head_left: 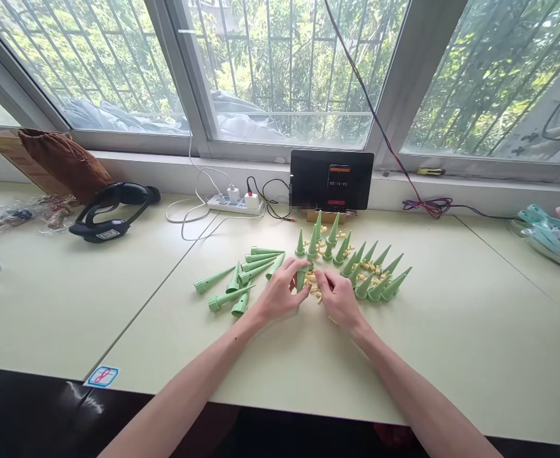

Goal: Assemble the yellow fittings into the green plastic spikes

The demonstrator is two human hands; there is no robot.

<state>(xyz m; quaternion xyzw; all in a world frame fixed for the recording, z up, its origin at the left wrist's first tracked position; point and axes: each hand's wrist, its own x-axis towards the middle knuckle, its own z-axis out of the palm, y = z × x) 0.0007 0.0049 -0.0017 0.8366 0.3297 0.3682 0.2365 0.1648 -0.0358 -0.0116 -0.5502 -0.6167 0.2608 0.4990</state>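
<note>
My left hand [280,291] pinches a green plastic watering spike [301,280] between thumb and fingers, its tip pointing down. Close beside it, my right hand [341,298] is closed, fingers curled in; whatever they hold is hidden. Small pale yellow valve-like pieces [374,278] lie scattered on the table beyond and between my hands. Several green spikes [393,285] stand point-up among them, behind and to the right of my right hand. To the left of my left hand, several more green spikes [214,280] lie loosely on their sides.
A tablet [331,181] showing a timer stands at the back of the table [165,343]. Left of it are a white power strip [236,203] with cables and a black headset [112,213]. A brown pouch [65,162] sits far left; wrapped teal and pink items [550,235] lie far right.
</note>
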